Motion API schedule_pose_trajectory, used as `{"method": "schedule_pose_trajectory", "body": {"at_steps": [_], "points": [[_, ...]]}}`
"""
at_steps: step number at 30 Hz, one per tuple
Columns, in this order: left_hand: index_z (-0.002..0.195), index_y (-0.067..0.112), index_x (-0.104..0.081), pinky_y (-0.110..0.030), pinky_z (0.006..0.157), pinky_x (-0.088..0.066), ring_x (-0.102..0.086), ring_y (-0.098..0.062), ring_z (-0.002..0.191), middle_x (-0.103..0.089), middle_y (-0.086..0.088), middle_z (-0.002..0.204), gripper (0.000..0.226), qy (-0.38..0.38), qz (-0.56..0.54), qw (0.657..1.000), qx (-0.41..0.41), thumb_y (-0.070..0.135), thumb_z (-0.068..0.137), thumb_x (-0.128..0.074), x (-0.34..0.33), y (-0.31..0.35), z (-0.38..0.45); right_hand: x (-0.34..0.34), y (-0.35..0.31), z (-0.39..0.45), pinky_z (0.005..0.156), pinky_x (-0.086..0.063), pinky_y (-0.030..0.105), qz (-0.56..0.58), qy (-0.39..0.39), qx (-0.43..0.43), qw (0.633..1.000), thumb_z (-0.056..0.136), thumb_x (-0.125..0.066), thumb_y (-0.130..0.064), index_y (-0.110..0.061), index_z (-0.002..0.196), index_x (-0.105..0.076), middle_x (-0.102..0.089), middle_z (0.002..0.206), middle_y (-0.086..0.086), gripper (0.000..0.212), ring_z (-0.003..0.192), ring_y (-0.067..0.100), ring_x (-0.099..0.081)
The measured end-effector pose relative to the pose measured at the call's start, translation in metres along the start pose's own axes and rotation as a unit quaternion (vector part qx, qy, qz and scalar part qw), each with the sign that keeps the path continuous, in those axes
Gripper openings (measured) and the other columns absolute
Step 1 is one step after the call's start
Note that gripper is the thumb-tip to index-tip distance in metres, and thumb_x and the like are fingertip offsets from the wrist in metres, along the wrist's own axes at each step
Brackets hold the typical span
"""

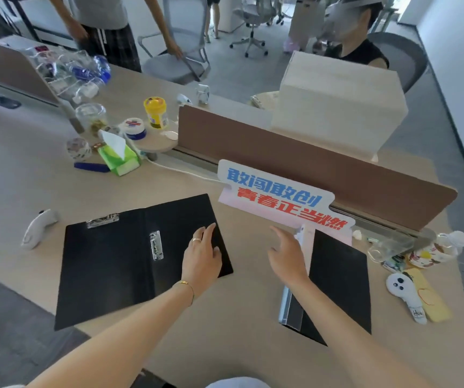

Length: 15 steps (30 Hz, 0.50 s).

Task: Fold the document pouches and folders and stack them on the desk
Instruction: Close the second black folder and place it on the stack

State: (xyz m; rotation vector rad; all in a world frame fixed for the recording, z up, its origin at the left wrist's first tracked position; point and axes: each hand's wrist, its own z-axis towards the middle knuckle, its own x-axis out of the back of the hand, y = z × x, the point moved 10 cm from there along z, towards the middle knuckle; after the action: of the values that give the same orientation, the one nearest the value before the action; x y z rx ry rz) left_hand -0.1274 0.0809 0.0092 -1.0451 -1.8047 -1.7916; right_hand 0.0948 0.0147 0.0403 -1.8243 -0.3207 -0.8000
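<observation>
- Folder, black, lies spread open and flat on the desk to my left, metal clips showing inside.
- My left hand rests open on its right flap, fingers spread.
- My right hand hovers open, gripping nothing, beside a closed black folder to my right.
</observation>
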Motion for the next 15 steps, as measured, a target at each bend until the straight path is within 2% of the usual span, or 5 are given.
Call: {"method": "schedule_pose_trajectory", "body": {"at_steps": [4, 7, 12, 15], "points": [[0.157, 0.030, -0.030, -0.043, 0.104, -0.053, -0.059, -0.027, 0.123, -0.034, -0.005, 0.161, 0.062, 0.022, 0.000, 0.999, 0.038, 0.019, 0.100, -0.053, 0.037, -0.059, -0.005, -0.053, -0.031, 0.007, 0.109, -0.040, 0.035, -0.026, -0.033, 0.022, 0.999, 0.093, -0.062, -0.011, -0.026, 0.145, -0.048, -0.047, 0.151, -0.005, 0.055, 0.140, 0.018, -0.044], [0.157, 0.027, -0.034, -0.042, 0.107, -0.049, -0.052, -0.028, 0.133, -0.034, -0.004, 0.162, 0.060, 0.035, 0.007, 0.996, 0.078, 0.016, 0.101, -0.052, 0.062, -0.096, -0.011, -0.092, -0.051, 0.011, 0.110, -0.038, 0.032, -0.037, -0.058, 0.025, 0.997, 0.093, -0.060, -0.009, -0.024, 0.145, -0.048, -0.048, 0.150, -0.004, 0.056, 0.139, 0.018, -0.044], [0.155, 0.025, -0.037, -0.043, 0.106, -0.048, -0.050, -0.030, 0.132, -0.036, -0.005, 0.160, 0.059, 0.045, 0.016, 0.991, 0.124, 0.015, 0.099, -0.052, 0.088, -0.155, -0.011, -0.158, -0.086, 0.024, 0.108, -0.038, 0.030, -0.065, -0.110, 0.040, 0.991, 0.092, -0.057, -0.007, -0.025, 0.144, -0.049, -0.050, 0.147, -0.004, 0.056, 0.136, 0.017, -0.046], [0.156, 0.028, -0.036, -0.042, 0.107, -0.050, -0.053, -0.026, 0.130, -0.035, -0.004, 0.161, 0.059, 0.052, 0.015, 0.987, 0.149, 0.017, 0.101, -0.053, 0.101, -0.190, -0.009, -0.197, -0.105, 0.034, 0.110, -0.039, 0.033, -0.078, -0.142, 0.048, 0.986, 0.091, -0.056, -0.007, -0.027, 0.145, -0.047, -0.047, 0.149, -0.004, 0.059, 0.136, 0.018, -0.045]]}}
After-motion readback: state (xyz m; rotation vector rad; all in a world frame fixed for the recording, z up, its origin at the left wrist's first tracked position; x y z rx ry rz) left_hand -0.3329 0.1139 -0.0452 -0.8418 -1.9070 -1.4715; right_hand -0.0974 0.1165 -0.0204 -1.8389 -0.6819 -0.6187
